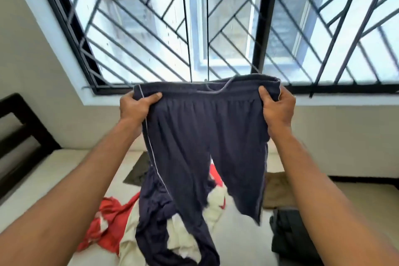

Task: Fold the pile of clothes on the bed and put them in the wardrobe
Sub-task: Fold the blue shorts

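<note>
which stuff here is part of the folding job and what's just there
Job: dark navy track pants, held by left hand and right hand; crumpled red-and-cream garment; olive cloth; tan folded garment; black garment; cream bed.
Just there: black window grille; dark wooden headboard.

readable text: none | labels, brands, numbers, signs: none legible | navy trousers (205,136): waistband between the fingers (152,97) and cloth hanging below them plain, nothing to read
</note>
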The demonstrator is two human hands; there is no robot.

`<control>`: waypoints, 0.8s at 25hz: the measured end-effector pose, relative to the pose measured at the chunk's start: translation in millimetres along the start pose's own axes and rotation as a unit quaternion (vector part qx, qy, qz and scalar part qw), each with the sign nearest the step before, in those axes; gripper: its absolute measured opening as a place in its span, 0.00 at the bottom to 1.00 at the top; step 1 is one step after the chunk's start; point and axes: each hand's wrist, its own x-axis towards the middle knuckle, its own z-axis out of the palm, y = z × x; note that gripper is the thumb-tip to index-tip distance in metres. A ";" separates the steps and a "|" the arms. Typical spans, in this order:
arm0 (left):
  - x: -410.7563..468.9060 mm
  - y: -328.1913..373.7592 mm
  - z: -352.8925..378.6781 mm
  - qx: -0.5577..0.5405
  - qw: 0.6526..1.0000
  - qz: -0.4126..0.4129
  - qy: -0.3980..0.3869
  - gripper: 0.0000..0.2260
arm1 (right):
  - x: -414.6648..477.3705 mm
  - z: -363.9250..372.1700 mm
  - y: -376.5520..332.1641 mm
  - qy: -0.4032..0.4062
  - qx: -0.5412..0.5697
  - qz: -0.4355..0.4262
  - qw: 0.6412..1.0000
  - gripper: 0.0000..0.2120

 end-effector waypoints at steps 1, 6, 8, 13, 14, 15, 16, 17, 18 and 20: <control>0.0 16.5 6.9 -0.011 1.000 0.020 -0.011 0.07 | 7.6 1.8 -14.0 0.028 -0.010 -0.018 0.999 0.08; -43.7 -25.1 27.3 0.132 0.981 -0.113 -0.084 0.08 | -14.5 -1.6 13.5 -0.059 -0.269 0.164 0.947 0.09; -56.0 -70.7 27.7 0.089 0.970 -0.200 -0.109 0.06 | -41.6 -11.9 39.4 -0.139 -0.284 0.225 0.922 0.09; -73.4 -115.9 30.3 -0.003 0.962 -0.265 -0.068 0.05 | -87.7 -21.4 67.5 -0.058 -0.137 0.259 0.954 0.10; -72.4 -115.9 30.7 -0.023 0.964 -0.258 -0.065 0.05 | -90.8 -18.3 65.3 -0.024 -0.115 0.255 0.960 0.10; -71.6 -113.8 31.3 -0.040 0.965 -0.251 -0.063 0.05 | -92.8 -15.0 62.4 0.000 -0.092 0.249 0.964 0.08; -70.3 -111.8 31.2 -0.054 0.966 -0.245 -0.064 0.05 | -95.1 -9.9 60.5 0.017 -0.077 0.245 0.966 0.08; -69.3 -110.4 30.4 -0.061 0.966 -0.240 -0.068 0.06 | -98.5 -3.5 58.8 0.033 -0.070 0.240 0.968 0.07; -70.7 -110.9 30.3 -0.061 0.967 -0.236 -0.073 0.05 | -104.5 3.5 57.0 0.047 -0.067 0.245 0.966 0.06; -79.8 -111.9 30.0 -0.050 0.969 -0.230 -0.076 0.05 | -122.1 21.2 52.3 0.048 -0.050 0.262 0.962 0.03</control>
